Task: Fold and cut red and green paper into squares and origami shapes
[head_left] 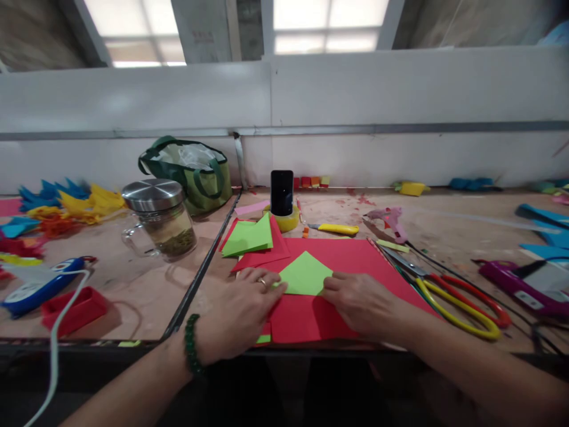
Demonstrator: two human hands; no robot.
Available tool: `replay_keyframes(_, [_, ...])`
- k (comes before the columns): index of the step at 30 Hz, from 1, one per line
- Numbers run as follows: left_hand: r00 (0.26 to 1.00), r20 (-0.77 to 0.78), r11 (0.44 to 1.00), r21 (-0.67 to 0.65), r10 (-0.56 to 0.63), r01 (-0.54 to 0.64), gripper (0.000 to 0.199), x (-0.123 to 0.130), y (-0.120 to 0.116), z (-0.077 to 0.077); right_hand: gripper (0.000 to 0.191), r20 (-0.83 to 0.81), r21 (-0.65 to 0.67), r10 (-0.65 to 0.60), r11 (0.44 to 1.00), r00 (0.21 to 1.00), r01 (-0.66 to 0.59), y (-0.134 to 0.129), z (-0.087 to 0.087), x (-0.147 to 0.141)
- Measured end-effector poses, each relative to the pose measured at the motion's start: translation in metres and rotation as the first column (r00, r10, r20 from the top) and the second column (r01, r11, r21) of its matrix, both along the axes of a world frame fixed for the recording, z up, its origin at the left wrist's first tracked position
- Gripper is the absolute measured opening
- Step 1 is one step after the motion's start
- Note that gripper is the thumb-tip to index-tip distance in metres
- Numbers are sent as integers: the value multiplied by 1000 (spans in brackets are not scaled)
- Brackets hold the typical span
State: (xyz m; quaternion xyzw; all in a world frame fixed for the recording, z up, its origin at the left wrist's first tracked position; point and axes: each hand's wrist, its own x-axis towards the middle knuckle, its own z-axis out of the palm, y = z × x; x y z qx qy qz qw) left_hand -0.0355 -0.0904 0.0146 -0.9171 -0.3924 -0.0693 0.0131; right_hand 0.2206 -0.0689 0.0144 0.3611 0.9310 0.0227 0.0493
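A light green sheet of paper [306,276], folded to a point at its far side, lies on a large red sheet [306,323] in front of me. At its left corner, my left hand [244,305] has its fingers closed on the edge; it wears a ring and a green bead bracelet [191,344]. The opposite corner is under the curled fingers of my right hand [355,299], which hide that edge. Just beyond my left hand, folded green papers [246,237] rest on smaller red paper [279,246].
Large scissors [462,302], a yellow utility knife [338,228] and a pink glue gun [391,222] lie right. A phone [281,193] stands in a tape roll [288,221]. Left are a glass mug [166,228], a green bag [202,178] and a red paper box [73,311].
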Motion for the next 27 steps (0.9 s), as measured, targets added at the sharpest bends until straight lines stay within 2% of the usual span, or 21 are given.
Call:
replay_keyframes(3, [998,9,992,-111,-62,63,41,15,-2,-5,18,-10,9,37,999,999,-37,2,1,-9])
replay_keyframes(6, [999,6,994,-102,-33,33,36,22,-4,-8,21,-55,-9,133,991,990,-133,3,-1,-14])
replay_keyframes(8, [1000,-3,996,-86,-29,28,35,21,-5,-9,23,-89,-19,148,988,985,-150,5,-4,-12])
replay_keyframes(13, [999,-1,995,-90,45,-45,33,7,-12,-11,32,-164,-20,100,994,981,-105,2,-13,16])
replay_keyframes(19, [990,-1,988,-63,142,-141,39,-9,-19,-16,38,-228,138,110,987,967,-80,-5,-22,57])
replay_keyframes(23, [985,-27,984,-47,170,-171,44,-7,-23,-19,36,-182,250,176,960,967,-127,-11,-28,71])
replay_keyframes(27, [984,1,983,-44,178,-178,46,-8,-27,-21,37,-183,301,161,948,970,-101,-21,-31,82])
